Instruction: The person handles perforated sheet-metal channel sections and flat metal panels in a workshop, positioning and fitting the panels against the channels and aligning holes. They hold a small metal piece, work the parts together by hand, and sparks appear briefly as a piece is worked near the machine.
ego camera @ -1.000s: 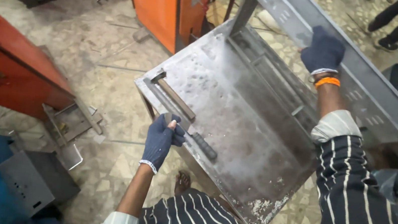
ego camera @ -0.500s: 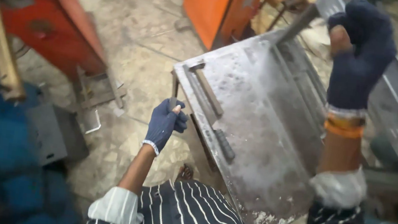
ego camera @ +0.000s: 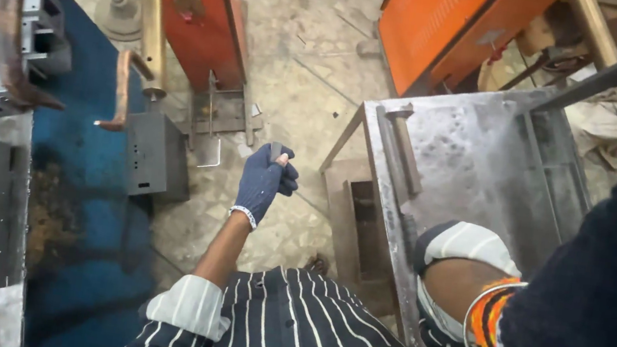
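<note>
Left hand (ego camera: 264,180) in a blue knit glove, held out over the stone floor (ego camera: 298,62), well left of the grey metal bench (ego camera: 476,151). Grip closed into a fist around a small grey metal piece (ego camera: 276,148); only its top end pokes out above the fingers, so its shape is unclear. Forearm bare, striped sleeve with a white cuff rolled near the elbow.

Right hand (ego camera: 609,218) also in a dark knit glove, very close to the camera, filling the right edge of view. Orange band at its wrist, rolled white cuff just below. Cannot tell whether its grip is open or closed, or what it has hold of; fingers run out of view at the top right, near a slanted grey metal bar (ego camera: 582,85).

On the bench top, a hammer (ego camera: 401,150) lies along the left edge, head toward the far end, not touched by either hand. Bench surface is pitted and scratched.

Around: red machine frame (ego camera: 199,11) at top centre, orange cabinet (ego camera: 452,26) top right, brass-coloured rod (ego camera: 149,16) standing upright, blue machine body (ego camera: 81,169) on the left with a small grey box (ego camera: 154,154) against it.
</note>
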